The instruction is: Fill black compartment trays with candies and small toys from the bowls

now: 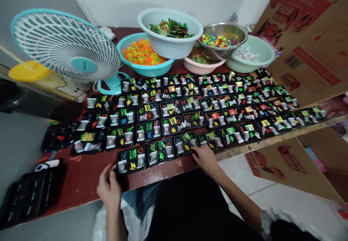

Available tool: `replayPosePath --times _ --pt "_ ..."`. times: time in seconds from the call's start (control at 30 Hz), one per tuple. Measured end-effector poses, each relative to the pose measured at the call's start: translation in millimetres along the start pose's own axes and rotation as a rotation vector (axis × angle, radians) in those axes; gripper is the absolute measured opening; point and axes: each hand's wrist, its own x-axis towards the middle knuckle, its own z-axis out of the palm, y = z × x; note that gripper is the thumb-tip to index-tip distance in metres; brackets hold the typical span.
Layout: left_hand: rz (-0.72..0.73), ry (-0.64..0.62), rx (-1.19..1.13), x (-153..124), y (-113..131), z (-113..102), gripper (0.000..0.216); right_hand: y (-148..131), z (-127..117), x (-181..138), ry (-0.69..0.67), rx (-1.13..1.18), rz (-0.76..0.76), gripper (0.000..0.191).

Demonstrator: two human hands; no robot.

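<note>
1. Your left fingers point(103, 175) are loosely bent and released, beside the left corner of the front row's end tray point(136, 170)
2. Your right fingers point(197, 150) curl at the near edge of the third tray point(187, 153); whether they grip it, I cannot tell
3. Both filled black trays lie on the desk point(74, 184) before you, with more rows behind

Free: bare tbl point(78, 181) btwn stacked trays point(28, 193) & L hand point(110, 186) | Blkd: fan point(84, 65) back-L, basins point(174, 47) rear
</note>
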Motion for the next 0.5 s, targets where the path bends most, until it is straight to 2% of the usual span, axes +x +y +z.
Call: replayPosePath --times 0.1,0.3,0.5 --pt "-0.005 -0.017 0.019 -1 2 -2 0.045 -7 2 4 -0.066 -0.053 0.016 0.024" --pt "-0.009 -0.018 0.027 -6 8 -7 0.047 -17 3 -4 -0.120 -0.101 -0.047 0.022" --pt "-0.016 -0.066 0.070 -10 11 -3 0.046 -6 0 -3 -0.139 -0.097 0.003 0.020"
